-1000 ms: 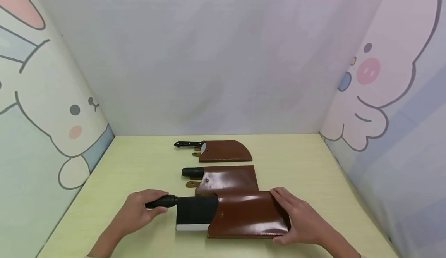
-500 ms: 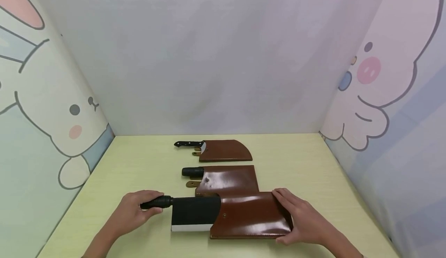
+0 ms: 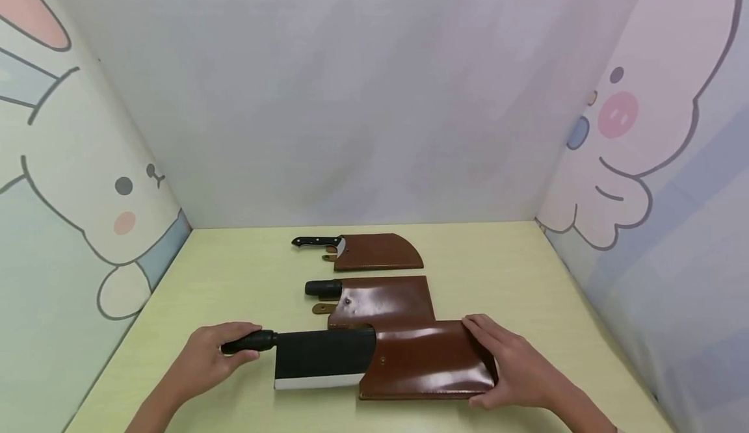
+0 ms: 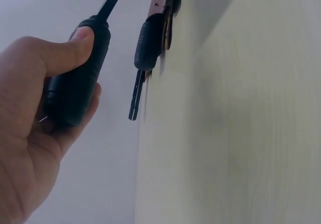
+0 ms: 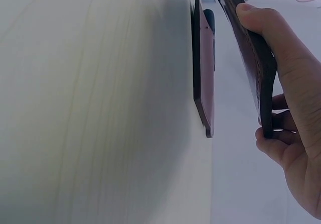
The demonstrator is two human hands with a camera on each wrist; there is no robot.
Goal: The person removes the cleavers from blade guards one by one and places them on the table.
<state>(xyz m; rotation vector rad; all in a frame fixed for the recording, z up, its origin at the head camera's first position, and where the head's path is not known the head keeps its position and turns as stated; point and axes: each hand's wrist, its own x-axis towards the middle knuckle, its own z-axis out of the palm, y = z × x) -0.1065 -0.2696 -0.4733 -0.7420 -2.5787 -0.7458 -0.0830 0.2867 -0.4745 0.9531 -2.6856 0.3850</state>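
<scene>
My left hand (image 3: pixel 213 358) grips the black handle of a cleaver (image 3: pixel 324 355), thumb along the handle in the left wrist view. The cleaver's dark blade with its bright lower edge lies partly inside a glossy brown leather sheath (image 3: pixel 430 361); the far part of the blade is hidden in it. At the sheath's right end my right hand (image 3: pixel 521 365) holds it, fingers at the top corner and thumb at the bottom corner. In the right wrist view that sheath (image 5: pixel 253 58) is raised off the table.
Behind the held sheath lies a second sheathed knife (image 3: pixel 386 300) with a black handle, its near edge partly covered. Farther back rests a third knife in a curved brown sheath (image 3: pixel 380 252). The pale yellow table (image 3: pixel 234 270) meets grey and cartoon-printed walls.
My left hand has moved left with the cleaver, and more of its blade shows outside the sheath. My right hand and the sheath have shifted slightly right.
</scene>
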